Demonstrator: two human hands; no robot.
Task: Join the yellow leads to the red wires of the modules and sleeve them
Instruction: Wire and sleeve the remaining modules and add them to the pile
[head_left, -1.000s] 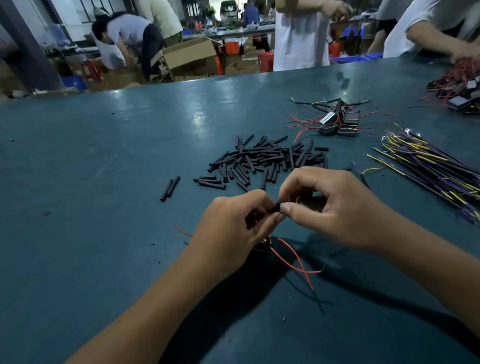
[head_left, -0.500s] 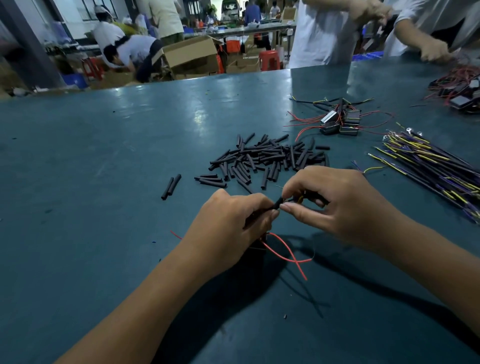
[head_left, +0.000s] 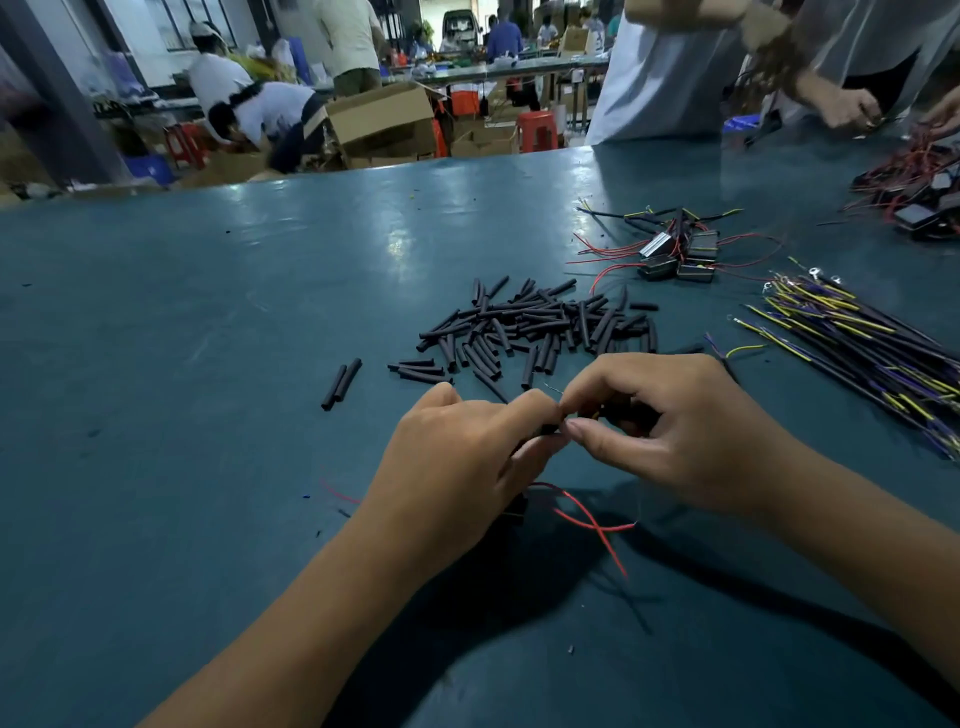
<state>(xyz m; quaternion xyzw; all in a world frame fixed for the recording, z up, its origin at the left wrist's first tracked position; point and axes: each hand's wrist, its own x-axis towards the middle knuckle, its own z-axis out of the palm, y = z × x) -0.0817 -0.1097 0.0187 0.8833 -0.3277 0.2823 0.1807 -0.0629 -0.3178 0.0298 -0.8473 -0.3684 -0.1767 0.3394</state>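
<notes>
Head view, table (head_left: 182, 415): teal, two loose sleeves (head_left: 340, 383) lay far left.
Left hand (head_left: 457, 467): pinched a black sleeve (head_left: 545, 430); red wires (head_left: 587, 514) trailed beneath.
Right hand (head_left: 670, 431): fingers curled, pinching the same joint.
Sleeve pile (head_left: 540, 327): just beyond the hands.
Modules (head_left: 675, 257): farther right.
Yellow leads (head_left: 852, 338): far right.

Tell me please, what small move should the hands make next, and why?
Probably slide the sleeve along toward the right hand, over the joint. The left hand pinches the sleeve at its fingertips, the right hand pinches the wire just beside it, and the two hands meet there. The joint itself is hidden by the fingers, so this is a guess.
</notes>
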